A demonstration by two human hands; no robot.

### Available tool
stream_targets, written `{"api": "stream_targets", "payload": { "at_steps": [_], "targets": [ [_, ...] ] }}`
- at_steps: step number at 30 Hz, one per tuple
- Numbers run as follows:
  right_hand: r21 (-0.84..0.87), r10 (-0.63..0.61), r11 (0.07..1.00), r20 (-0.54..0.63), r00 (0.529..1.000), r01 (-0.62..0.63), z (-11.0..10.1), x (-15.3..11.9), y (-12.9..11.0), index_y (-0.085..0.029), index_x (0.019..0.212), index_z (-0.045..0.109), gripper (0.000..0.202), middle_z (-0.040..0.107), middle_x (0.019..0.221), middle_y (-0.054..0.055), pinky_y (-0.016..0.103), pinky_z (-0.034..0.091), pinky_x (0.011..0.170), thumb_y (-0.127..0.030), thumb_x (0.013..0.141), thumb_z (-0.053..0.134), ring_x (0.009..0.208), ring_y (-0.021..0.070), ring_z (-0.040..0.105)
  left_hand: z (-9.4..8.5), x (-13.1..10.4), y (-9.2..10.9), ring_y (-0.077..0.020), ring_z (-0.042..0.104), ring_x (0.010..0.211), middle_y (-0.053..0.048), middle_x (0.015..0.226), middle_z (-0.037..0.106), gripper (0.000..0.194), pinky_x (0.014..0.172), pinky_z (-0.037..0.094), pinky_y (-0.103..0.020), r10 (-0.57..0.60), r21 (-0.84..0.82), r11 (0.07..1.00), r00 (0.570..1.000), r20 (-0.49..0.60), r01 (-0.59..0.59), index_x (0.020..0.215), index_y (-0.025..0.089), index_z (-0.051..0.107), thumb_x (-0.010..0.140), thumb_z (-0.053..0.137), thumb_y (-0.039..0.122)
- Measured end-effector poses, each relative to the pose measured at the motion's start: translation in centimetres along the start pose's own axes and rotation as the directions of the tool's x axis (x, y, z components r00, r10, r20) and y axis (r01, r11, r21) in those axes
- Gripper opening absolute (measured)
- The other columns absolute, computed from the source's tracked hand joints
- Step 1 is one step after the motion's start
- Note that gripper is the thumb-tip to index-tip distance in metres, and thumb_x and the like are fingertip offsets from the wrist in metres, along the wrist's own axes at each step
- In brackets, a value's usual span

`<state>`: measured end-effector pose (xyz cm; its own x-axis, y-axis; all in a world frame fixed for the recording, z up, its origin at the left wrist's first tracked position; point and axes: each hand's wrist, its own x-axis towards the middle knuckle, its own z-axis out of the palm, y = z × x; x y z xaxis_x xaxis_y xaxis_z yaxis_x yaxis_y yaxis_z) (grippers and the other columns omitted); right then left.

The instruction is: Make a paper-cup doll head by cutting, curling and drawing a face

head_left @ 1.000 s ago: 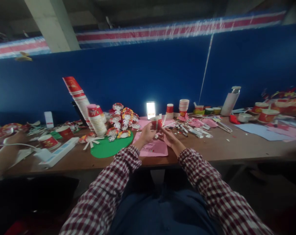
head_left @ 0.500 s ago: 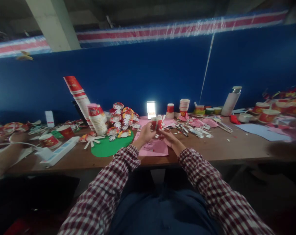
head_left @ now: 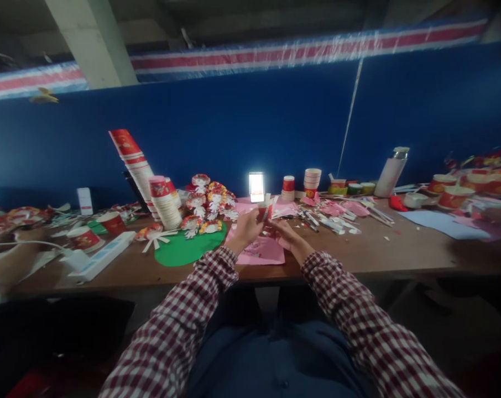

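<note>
Blue partition (head_left: 217, 124) backing desk (head_left: 345, 251). Left hand (head_left: 248, 225) holding red paper cup (head_left: 269, 211), fingers (head_left: 256, 216) curling round; right hand (head_left: 287, 235) adjoining, grip unclear. Likely handling light, crushable; low hold suiting best.

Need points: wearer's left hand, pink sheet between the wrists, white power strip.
Left hand (head_left: 246, 228): head view, on the back of the hand.
Pink sheet (head_left: 266, 253): head view, on its near part.
White power strip (head_left: 106, 257): head view, on its long body.
</note>
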<state>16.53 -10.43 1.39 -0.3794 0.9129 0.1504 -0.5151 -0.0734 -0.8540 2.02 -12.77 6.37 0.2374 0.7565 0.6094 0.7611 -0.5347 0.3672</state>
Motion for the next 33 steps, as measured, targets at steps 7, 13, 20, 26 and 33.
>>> {"api": "stream_targets", "payload": {
  "at_steps": [7,13,20,26,33],
  "targets": [
    [0.018,0.068,0.998,-0.044,0.997,-0.067,-0.4,0.1,-0.2,-0.019,0.083,0.064,0.033,0.074,0.076,0.007,0.028,0.055,0.058,-0.052,0.077,0.066,0.074,0.0209,0.071,-0.2,-0.6,-1.1,-0.0243,0.064,0.090,-0.005,0.095,0.073,0.026,0.105,0.028,-0.052,0.129,0.141,0.981,0.991,0.046,-0.135,0.106,0.025,0.067,0.086,0.053,0.017],
    [0.005,0.097,0.995,-0.071,0.993,-0.097,-0.5,0.3,0.0,-0.020,0.091,0.064,0.027,0.074,0.076,0.006,0.028,0.054,0.060,-0.045,0.083,0.059,0.073,0.0202,0.071,0.0,-1.3,-1.8,-0.0217,0.062,0.083,-0.003,0.078,0.070,0.019,0.107,0.020,-0.056,0.194,0.229,0.951,0.978,0.082,-0.208,0.078,0.021,0.068,0.085,0.052,0.015],
    [-0.009,0.082,0.997,-0.090,0.993,-0.083,-0.4,0.7,0.2,-0.015,0.094,0.064,0.027,0.070,0.079,0.003,0.028,0.054,0.063,-0.041,0.089,0.057,0.068,0.0152,0.066,-0.1,-1.7,-1.8,-0.0198,0.061,0.086,-0.001,0.080,0.069,0.021,0.110,0.017,-0.056,0.254,0.307,0.909,0.959,0.124,-0.281,0.078,0.022,0.068,0.087,0.051,0.014],
    [-0.034,0.047,0.998,-0.111,0.993,-0.051,-0.5,0.8,0.4,-0.015,0.114,0.058,0.029,0.062,0.110,0.007,0.037,0.055,0.077,-0.034,0.092,0.056,0.091,0.0180,0.063,-0.1,-1.9,-1.1,-0.0198,0.062,0.094,-0.004,0.089,0.070,0.022,0.113,0.016,-0.054,0.285,0.333,0.885,0.944,0.168,-0.326,0.085,0.021,0.069,0.088,0.050,0.010],
    [-0.063,0.025,0.997,-0.105,0.994,-0.032,0.1,0.3,0.0,-0.016,0.121,0.055,0.033,0.058,0.120,0.009,0.042,0.053,0.084,-0.033,0.092,0.057,0.101,0.0214,0.060,-0.4,-2.1,-0.3,-0.0212,0.062,0.102,-0.006,0.097,0.072,0.022,0.113,0.015,-0.055,0.296,0.301,0.891,0.937,0.185,-0.340,0.090,0.019,0.068,0.089,0.048,0.009]
  ]
}}
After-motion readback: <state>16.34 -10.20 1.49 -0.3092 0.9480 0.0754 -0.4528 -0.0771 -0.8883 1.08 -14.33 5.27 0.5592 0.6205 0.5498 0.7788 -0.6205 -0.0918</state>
